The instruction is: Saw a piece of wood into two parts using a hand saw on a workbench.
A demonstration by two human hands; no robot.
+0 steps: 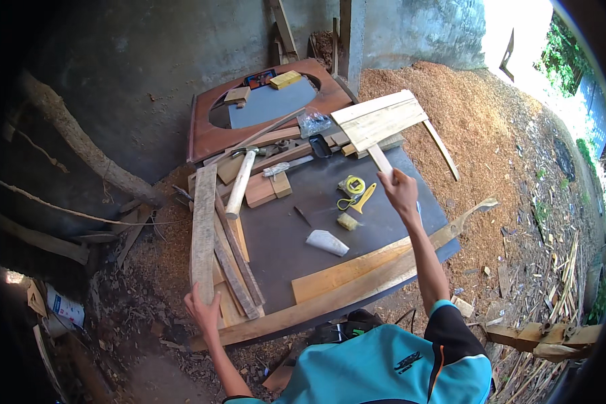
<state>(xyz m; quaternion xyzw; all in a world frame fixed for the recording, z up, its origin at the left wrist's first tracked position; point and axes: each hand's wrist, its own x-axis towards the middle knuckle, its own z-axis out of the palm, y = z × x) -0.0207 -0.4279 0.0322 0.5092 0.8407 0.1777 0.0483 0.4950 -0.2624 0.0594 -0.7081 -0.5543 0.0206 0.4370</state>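
Observation:
My left hand (203, 308) is closed round the near end of a rough grey plank (203, 229), which lies along the table's left side. In my right hand (402, 192) is one leg of a small wooden panel with two legs (380, 120), raised over the table's right side. Its other leg (442, 149) sticks out over the sawdust. A hammer (241, 185) with a pale handle rests to the right of the plank. Between my hands, on the dark tabletop (276, 236), are a yellow tape measure (352, 185), a yellow-handled brush (365, 198) and a white cone-shaped piece (327, 242).
Several wood strips (234, 249) and blocks (261, 191) lie on the left of the table. Long boards (350, 271) run along its near edge. Behind stands a brown panel (209, 135) with an oval opening. Sawdust (478, 148) covers the ground to the right; a trunk (87, 141) leans at left.

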